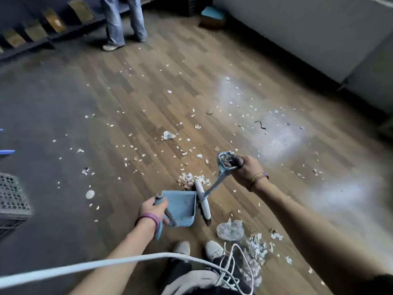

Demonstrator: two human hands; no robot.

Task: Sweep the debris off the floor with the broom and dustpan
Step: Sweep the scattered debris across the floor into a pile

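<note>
White cable (85, 267) is arcing across the foreground. Left hand (152, 209) is gripping the handle of a light-blue plastic dustpan (180, 207). Right hand (247, 169) is clasping the top of a light-blue long-handled broom (203, 204), whose head is lying between the hands and touching a pile of pale shredded debris (187, 179).

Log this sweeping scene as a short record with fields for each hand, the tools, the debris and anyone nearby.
Left hand: grips the dustpan handle
Right hand: grips the top of the broom
Broom head: beside the dustpan's right edge
Debris: small pile just beyond the dustpan; scraps scattered across the floor
Nearby: another person's legs at the far end
Near feet: plastic bag, white cable
</note>
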